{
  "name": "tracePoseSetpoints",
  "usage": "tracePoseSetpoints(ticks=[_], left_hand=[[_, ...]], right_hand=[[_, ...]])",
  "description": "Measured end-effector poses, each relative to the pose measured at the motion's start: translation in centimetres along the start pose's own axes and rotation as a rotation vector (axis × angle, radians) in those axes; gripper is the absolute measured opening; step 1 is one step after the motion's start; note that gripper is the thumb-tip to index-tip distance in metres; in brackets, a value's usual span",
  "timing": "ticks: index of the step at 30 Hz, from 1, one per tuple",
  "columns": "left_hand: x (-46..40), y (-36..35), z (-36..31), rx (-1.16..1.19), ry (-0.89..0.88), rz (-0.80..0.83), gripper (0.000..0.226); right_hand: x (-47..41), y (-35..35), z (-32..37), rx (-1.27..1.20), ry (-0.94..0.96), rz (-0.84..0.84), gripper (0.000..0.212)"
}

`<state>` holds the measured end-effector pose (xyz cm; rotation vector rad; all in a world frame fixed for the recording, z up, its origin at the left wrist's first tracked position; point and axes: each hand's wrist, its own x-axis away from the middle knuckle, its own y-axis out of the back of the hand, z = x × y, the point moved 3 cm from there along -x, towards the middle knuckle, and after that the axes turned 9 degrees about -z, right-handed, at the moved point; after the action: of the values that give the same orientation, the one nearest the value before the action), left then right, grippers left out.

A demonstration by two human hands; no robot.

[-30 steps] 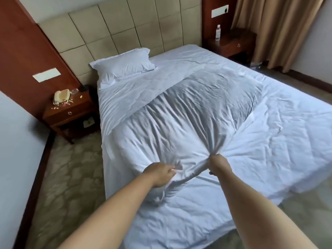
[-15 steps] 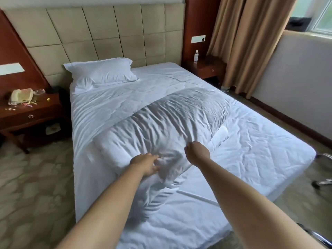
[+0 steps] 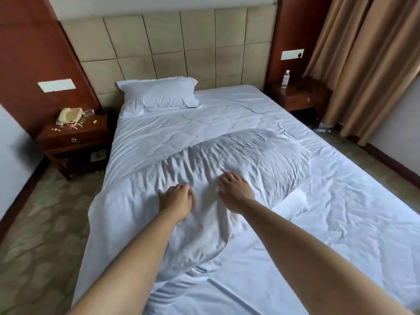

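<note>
Hotel-type bedroom, head view only. Wide bed with white quilted sheet fills the middle, its head against a beige padded panel headboard. Big white crumpled duvet lies slantwise across the bed's middle; its left part reaches the bed's left edge and hangs over it, and its near end sags toward the foot. Bed's right half is bare sheet out to the right edge.

Left hand rests palm-down on the duvet, fingers fairly straight and slightly blurred, gripping nothing. Right hand is just beside it, flat with fingers spread, pressing the fabric. Hands apart, not touching.

White rectangular pillow sits at the head, left side, well apart from the duvet. Patterned beige carpet gives a floor strip along the left edge. Brown wooden nightstand with a cream telephone is at the left head corner. Second wooden nightstand with a clear plastic bottle is on the right, next to tan curtains; a narrower floor strip runs along that side.
</note>
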<state>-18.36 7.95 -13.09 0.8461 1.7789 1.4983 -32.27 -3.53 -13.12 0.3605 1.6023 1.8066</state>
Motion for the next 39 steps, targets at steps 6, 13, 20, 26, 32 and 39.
tracePoseSetpoints(ticks=[6,13,20,26,32,39], left_hand=[[-3.8,-1.1,-4.4,-0.106,0.171,0.04,0.031],[-6.0,-2.1,-3.4,-0.068,0.224,0.059,0.037],[-2.7,-10.1,-2.1,-0.123,0.276,-0.07,0.084],[-2.0,-16.9,-1.6,-0.161,0.184,-0.291,0.07],[-2.2,-23.0,-0.6,-0.178,0.16,-0.342,0.067],[-2.3,-25.3,-0.2,-0.195,0.204,-0.228,0.066]], right_hand=[[-7.0,1.1,-3.2,0.035,0.217,0.024,0.028],[-12.1,-2.1,-6.4,0.107,0.359,0.176,0.067],[-7.3,-10.2,-9.8,-0.025,0.344,0.006,0.071],[-5.1,-15.8,-10.8,-0.078,0.375,-0.18,0.067],[-3.9,-22.3,-11.5,-0.034,0.388,-0.211,0.061],[-3.3,-25.6,-11.4,-0.02,0.383,-0.192,0.055]])
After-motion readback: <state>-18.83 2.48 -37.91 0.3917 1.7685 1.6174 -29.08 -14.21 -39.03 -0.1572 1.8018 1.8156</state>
